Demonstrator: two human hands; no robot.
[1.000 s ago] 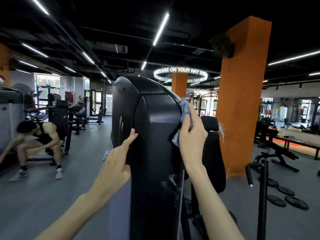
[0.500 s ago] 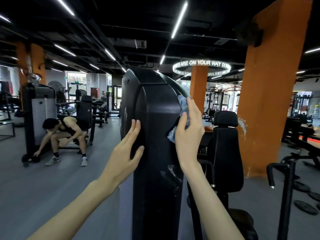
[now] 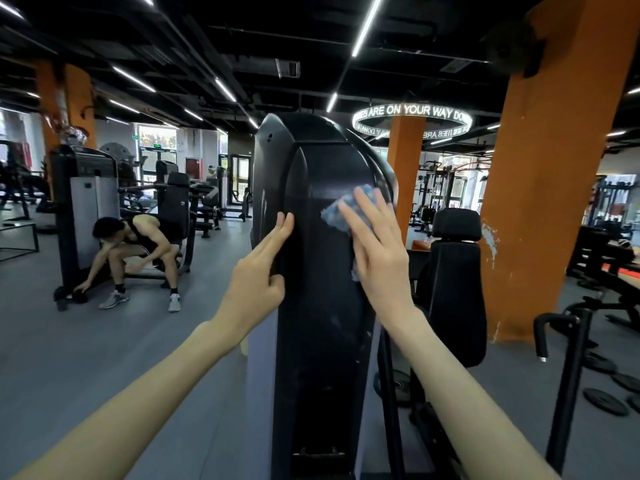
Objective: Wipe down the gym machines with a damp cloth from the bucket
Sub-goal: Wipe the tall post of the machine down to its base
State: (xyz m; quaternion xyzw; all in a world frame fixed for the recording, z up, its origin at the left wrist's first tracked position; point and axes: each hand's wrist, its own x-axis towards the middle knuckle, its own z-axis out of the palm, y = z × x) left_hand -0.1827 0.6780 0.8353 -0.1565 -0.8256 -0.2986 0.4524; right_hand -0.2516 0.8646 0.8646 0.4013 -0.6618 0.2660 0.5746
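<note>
While flat on the glossy, round-topped black machine [image 3: 322,306], right hand [image 3: 377,258] straight-fingered over crumpled blue cloth [image 3: 337,211], left hand [image 3: 258,275] likewise.

left hand [image 3: 256,275] raised flat, fingers straight and together, pointing to 1 o'clock; right hand [image 3: 379,258] raised flat, palm forward, fingers slightly spread toward 11 o'clock.
</note>
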